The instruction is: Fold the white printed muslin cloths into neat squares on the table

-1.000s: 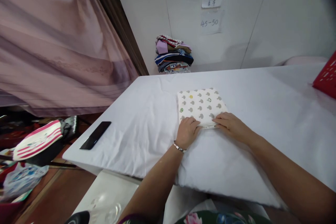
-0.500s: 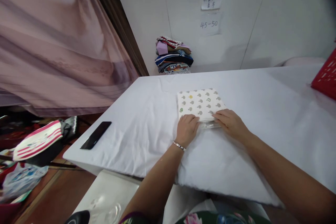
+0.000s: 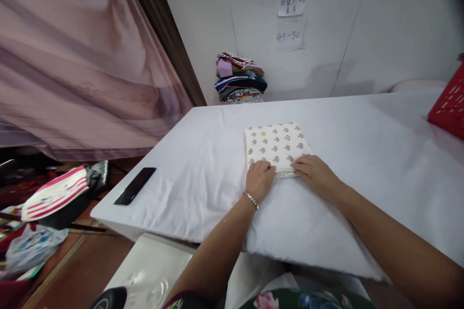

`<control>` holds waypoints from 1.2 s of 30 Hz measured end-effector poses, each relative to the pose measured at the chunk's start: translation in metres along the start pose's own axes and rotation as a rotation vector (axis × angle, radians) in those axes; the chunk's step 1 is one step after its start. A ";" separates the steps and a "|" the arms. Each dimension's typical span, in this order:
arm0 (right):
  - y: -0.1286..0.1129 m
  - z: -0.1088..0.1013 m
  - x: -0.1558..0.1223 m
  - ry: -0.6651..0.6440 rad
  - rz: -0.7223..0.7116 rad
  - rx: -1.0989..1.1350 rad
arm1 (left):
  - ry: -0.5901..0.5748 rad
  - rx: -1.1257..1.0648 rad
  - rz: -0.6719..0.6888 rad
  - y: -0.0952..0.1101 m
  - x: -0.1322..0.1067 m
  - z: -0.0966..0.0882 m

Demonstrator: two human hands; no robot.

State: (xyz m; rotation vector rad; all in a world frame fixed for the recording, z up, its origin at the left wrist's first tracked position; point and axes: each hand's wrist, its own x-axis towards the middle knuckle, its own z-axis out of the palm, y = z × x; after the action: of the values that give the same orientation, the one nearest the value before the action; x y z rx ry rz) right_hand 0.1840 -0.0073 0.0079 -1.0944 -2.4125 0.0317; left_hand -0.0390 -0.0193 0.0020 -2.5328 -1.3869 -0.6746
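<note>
A white cloth [image 3: 274,144] with a print of small grey trees and a few green and yellow figures lies folded into a thick, roughly square pad on the table. My left hand [image 3: 259,178] grips its near left corner, fingers bent over the top. At the near right corner my right hand [image 3: 312,172] holds the edge, its fingers together on the print. Between the hands the layered near edge shows. The thumbs are mostly hidden.
The white-covered table [image 3: 195,169] carries a black phone [image 3: 135,186] at left and a red basket [image 3: 449,106] at far right. Folded fabrics [image 3: 240,77] are stacked by the wall. A pink curtain [image 3: 83,58] hangs at left; a white stool [image 3: 148,260] stands below.
The near edge of the folded cloth has come slightly toward me and lies flatter, covering most of the lower layer that stuck out before. Both hands stay at its near corners.
</note>
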 end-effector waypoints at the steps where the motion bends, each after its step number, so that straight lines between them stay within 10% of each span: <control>1: 0.000 0.000 0.000 -0.001 -0.003 0.005 | -0.005 0.003 -0.007 0.000 0.000 0.000; 24: 0.005 0.000 -0.002 -0.066 -0.034 0.030 | -0.021 -0.068 0.008 -0.003 -0.008 -0.005; 36: 0.008 0.006 -0.004 0.120 -0.074 -0.037 | -0.013 -0.040 0.000 -0.002 -0.008 -0.003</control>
State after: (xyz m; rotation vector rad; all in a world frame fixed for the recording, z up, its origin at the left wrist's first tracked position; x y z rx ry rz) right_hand 0.1894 -0.0034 -0.0010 -0.9932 -2.3523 -0.1005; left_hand -0.0451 -0.0252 0.0006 -2.5725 -1.3908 -0.6946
